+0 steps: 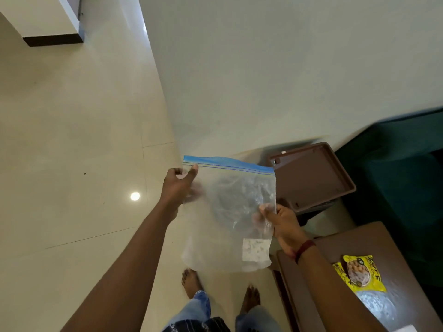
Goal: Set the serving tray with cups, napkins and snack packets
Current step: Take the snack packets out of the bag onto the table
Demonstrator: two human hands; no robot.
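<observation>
The person stands barefoot on a pale tiled floor, holding a clear zip-lock bag with a blue seal strip in the air in front of them. The left hand grips the bag's upper left corner, thumb laid just under the seal strip and fingers curled behind the plastic. The right hand pinches the bag's right edge partway down, thumb on the front face and fingers behind; a dark red band sits on that wrist. The bag's contents are too hazy to identify; a pale patch shows near its lower right corner.

A brown rectangular serving tray with a raised rim sits beyond the bag's right edge, tilted; what it rests on cannot be made out. A brown wooden table stands at lower right. Yellow snack packets lie flat on the tabletop near its right edge, overlapping one another. A dark green upholstered seat stands behind the table.
</observation>
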